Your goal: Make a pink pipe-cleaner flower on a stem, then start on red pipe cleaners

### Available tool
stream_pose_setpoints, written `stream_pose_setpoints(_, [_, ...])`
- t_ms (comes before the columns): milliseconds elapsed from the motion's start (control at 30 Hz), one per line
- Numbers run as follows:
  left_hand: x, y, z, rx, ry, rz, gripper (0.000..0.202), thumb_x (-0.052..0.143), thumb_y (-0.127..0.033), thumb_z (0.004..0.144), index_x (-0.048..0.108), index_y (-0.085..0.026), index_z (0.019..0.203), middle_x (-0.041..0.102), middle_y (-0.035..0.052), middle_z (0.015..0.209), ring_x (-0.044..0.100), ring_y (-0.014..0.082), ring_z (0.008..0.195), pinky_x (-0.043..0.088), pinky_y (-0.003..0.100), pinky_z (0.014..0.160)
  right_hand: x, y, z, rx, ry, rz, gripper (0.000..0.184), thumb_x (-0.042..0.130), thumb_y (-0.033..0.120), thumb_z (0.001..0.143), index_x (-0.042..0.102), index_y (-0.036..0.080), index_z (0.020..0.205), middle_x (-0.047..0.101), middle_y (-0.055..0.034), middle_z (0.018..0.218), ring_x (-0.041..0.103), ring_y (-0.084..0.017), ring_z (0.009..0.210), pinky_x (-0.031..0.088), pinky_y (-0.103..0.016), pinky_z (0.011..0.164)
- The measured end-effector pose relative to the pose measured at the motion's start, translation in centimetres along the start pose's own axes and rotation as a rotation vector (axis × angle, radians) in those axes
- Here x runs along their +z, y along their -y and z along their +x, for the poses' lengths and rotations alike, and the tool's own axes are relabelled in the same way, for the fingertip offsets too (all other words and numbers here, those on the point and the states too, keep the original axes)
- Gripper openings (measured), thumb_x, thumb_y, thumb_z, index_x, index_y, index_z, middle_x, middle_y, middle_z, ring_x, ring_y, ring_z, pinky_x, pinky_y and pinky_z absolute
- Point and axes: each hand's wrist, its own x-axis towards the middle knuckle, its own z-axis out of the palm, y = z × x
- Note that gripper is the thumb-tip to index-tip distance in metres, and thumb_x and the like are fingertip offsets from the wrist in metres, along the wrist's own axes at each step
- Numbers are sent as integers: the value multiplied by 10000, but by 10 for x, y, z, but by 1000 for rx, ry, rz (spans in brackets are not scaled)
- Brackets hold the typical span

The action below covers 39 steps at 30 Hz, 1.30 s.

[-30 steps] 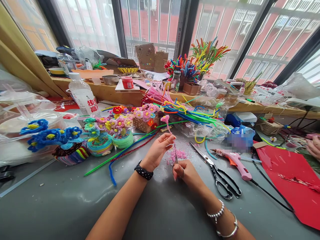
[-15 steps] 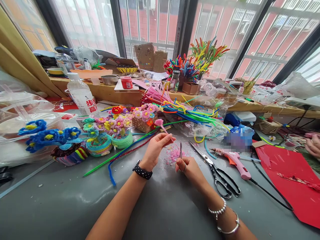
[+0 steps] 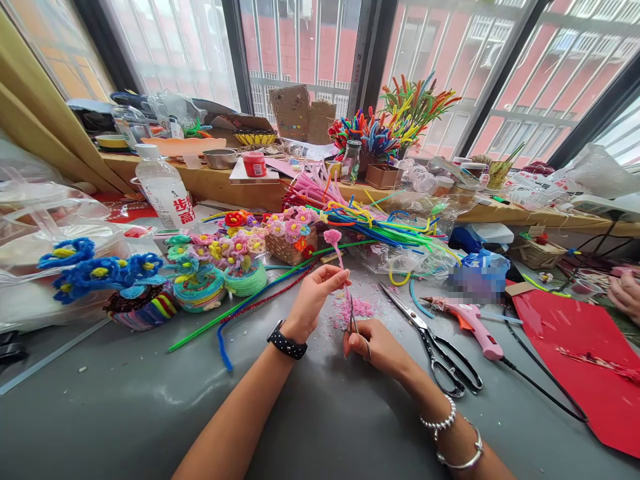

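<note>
My left hand (image 3: 316, 299) pinches the stem of a pink pipe-cleaner flower (image 3: 332, 237), its fuzzy head raised above my fingers. My right hand (image 3: 376, 345) is closed round small metal scissors (image 3: 352, 319), whose blades point up at the stem just below my left fingertips. A heap of pink fluff trimmings (image 3: 356, 309) lies on the grey table (image 3: 150, 393) right behind the blades. A black watch is on my left wrist, and silver bracelets are on my right.
Large black scissors (image 3: 440, 353) and a pink glue gun (image 3: 473, 323) lie to the right, beside red paper (image 3: 585, 360). Finished pipe-cleaner flower baskets (image 3: 200, 273) and a water bottle (image 3: 165, 190) stand at left. Another person's hand (image 3: 627, 293) shows at the right edge.
The flower head swung left and back upright. My right hand drew away with the small scissors, then returned them to the stem, the blades now slightly parted.
</note>
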Motion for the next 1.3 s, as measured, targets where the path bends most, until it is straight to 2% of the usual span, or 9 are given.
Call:
stream_pose_setpoints(233, [1,0,-1,5,-1,47,171,639,-300,622,571,-147,654,556,-11,645,499,98,645,367,232,667,2,3,-1,-3,-6,57,681,315,770,582,523,128,485,357,36,411,303,-65,404,207,-211,406])
stream_pose_setpoints(400, [0,2,-1,33,-57,73,174,624,-307,638,561,-146,662,565,-8,645,504,102,657,368,232,674,6,2,2,79,-139,21,651,376,765,551,472,141,393,342,34,367,264,-63,393,188,-221,401])
stream_pose_setpoints(533, [1,0,-1,58,-130,116,173,615,-308,645,551,-147,654,578,-7,636,514,107,655,369,231,660,9,0,3,125,-259,-34,615,404,739,568,408,157,367,420,11,374,292,-66,398,211,-220,406])
stream_pose_setpoints(667, [3,-2,-2,48,-183,191,174,612,-311,644,545,-150,642,593,-6,618,511,104,618,365,226,621,10,0,4,133,-287,-61,601,424,728,566,386,162,370,455,3,390,326,-70,406,232,-215,409])
stream_pose_setpoints(833, [2,1,0,83,-173,207,185,620,-324,629,554,-151,631,594,-10,600,520,108,603,369,235,629,12,-1,4,109,-275,-146,602,411,721,588,443,154,389,406,20,376,322,-72,405,219,-216,404])
stream_pose_setpoints(1067, [0,6,1,126,-192,267,205,623,-335,624,539,-148,633,589,-5,591,532,111,584,389,232,599,12,-1,3,178,-395,-348,561,480,664,601,376,170,359,338,39,357,258,-70,397,187,-231,406])
stream_pose_setpoints(1300, [-1,4,0,155,-217,301,203,609,-344,638,539,-153,647,597,-1,600,541,113,584,396,225,585,10,-6,4,151,-464,-392,560,498,651,602,389,168,342,344,37,353,244,-74,407,192,-234,416])
